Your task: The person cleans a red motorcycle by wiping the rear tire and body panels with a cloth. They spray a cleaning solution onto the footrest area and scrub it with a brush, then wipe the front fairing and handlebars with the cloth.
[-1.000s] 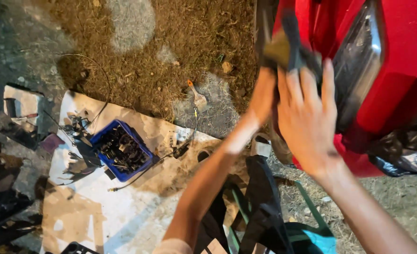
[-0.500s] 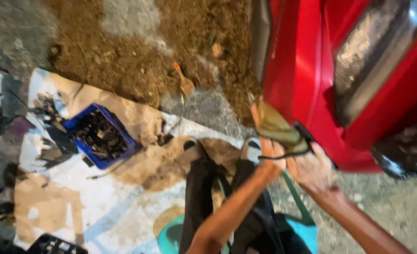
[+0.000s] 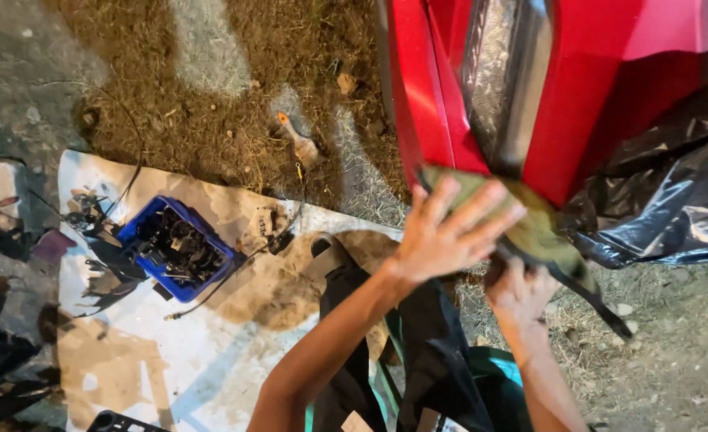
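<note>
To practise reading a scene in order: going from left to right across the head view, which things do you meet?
Blue tray of dark parts → small brush on the ground → left hand → right hand → crumpled black plastic sheet.

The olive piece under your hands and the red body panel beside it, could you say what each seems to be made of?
The olive-green floppy piece looks like worn cloth or soft rubbery sheet: matte, sagging, dark-edged. The left hand lies spread on it; the right hand holds it from below. The glossy red vehicle panel looks like painted plastic or metal, judging by its sharp reflections.
</note>
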